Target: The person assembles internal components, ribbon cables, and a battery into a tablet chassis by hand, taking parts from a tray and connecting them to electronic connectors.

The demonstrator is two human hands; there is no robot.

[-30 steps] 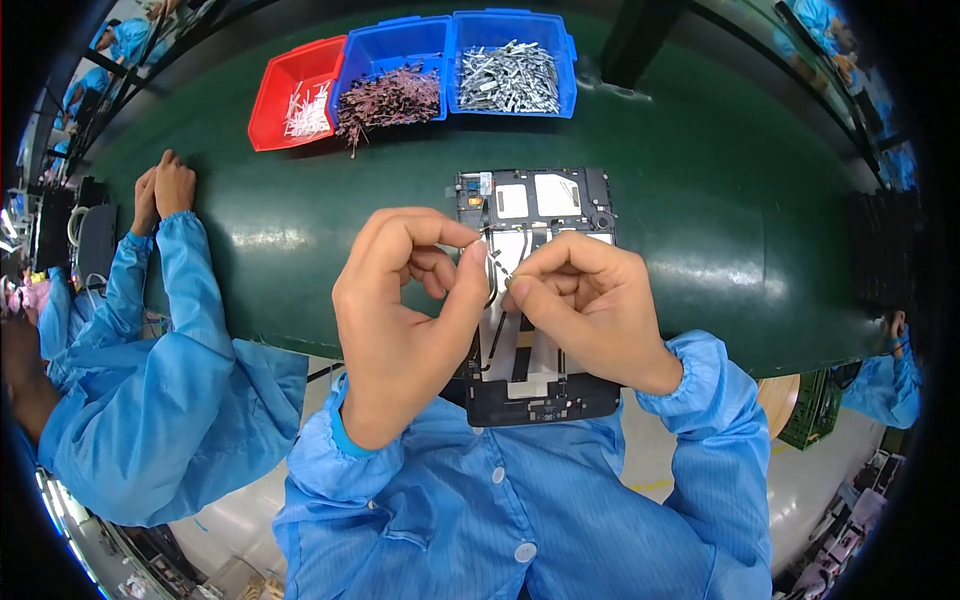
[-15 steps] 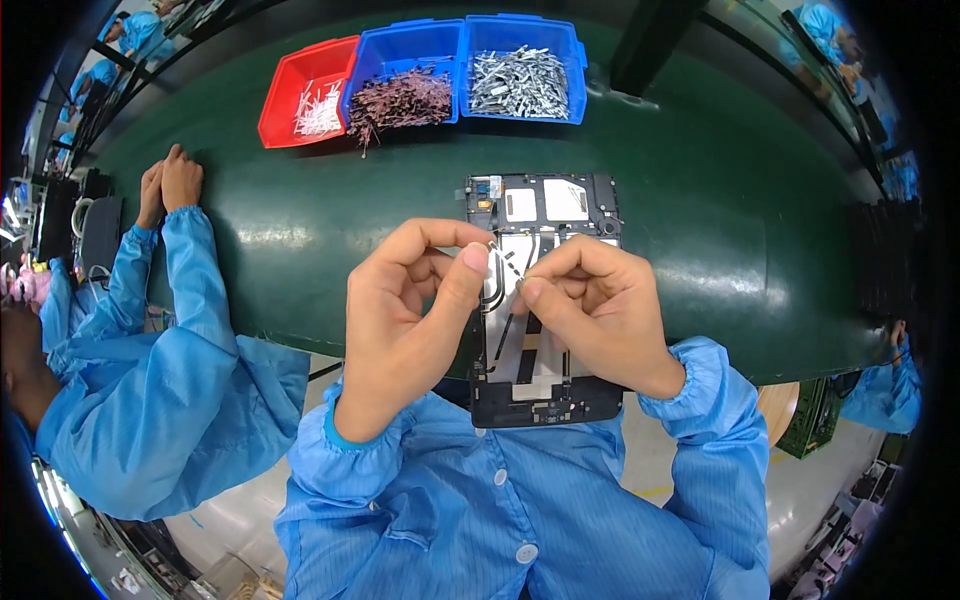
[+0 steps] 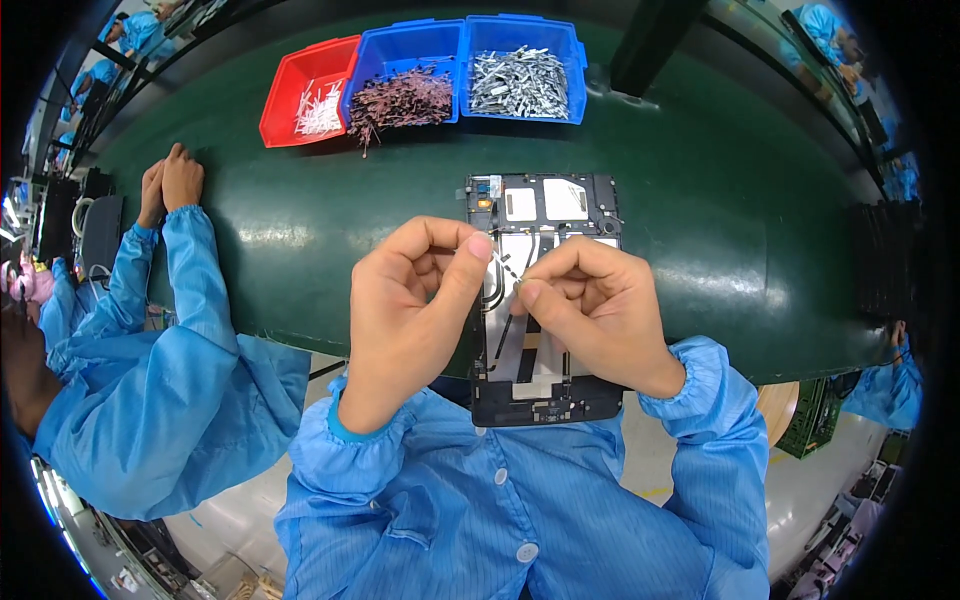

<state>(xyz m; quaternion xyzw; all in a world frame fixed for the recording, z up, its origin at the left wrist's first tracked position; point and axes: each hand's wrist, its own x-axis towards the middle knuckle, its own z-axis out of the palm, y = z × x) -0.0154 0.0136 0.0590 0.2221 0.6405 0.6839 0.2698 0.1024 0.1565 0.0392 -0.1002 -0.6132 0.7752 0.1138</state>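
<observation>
The table (image 3: pixel 300 200) is smooth and glossy, catching bright reflections. The red bin (image 3: pixel 276 108) and blue bins (image 3: pixel 410 43) look like smooth, shiny plastic; the silvery pieces (image 3: pixel 518 82) gleam like metal. The device (image 3: pixel 490 408) pairs a matt, plastic-looking frame (image 3: pixel 602 404) with a smooth, metallic-looking sheet (image 3: pixel 510 360). The smock (image 3: pixel 455 510) is creased, finely lined cloth with smooth buttons (image 3: pixel 527 552). The disc (image 3: pixel 778 410) resembles pale wood, the crate (image 3: pixel 812 415) plastic.

Left hand (image 3: pixel 415 310) and right hand (image 3: pixel 600 315) pinching thin strip (image 3: pixel 508 266), open tablet (image 3: pixel 545 408) beneath, 3 parts bins (image 3: pixel 410 42), green table (image 3: pixel 290 195)
</observation>
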